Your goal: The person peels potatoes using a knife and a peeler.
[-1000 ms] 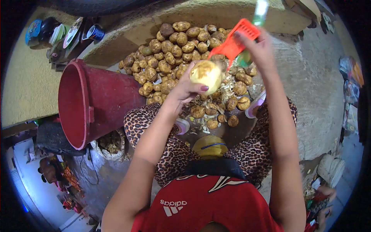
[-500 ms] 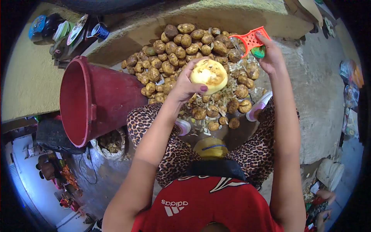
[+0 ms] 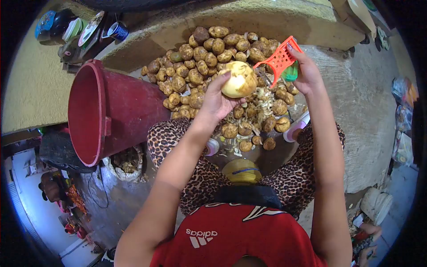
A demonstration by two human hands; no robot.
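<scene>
My left hand is closed around a partly peeled potato, pale yellow with brown skin left in patches, its thumb on top. In my right hand is a peeler with an orange perforated body and a green part, its blade end pointing toward the potato and slightly apart from it. Beneath both hands lies a heap of unpeeled brown potatoes. Pale peelings are scattered among the potatoes below the peeler.
A large dark red bucket lies tilted to the left, its mouth facing left. Beside it stands a white sack. Between my legs is a yellow container. A low wall runs behind the heap. Bags lie far right.
The potato has turned in my left hand, showing a different side with more skin. My right hand has brought the peeler down and left, closer to the potato.
</scene>
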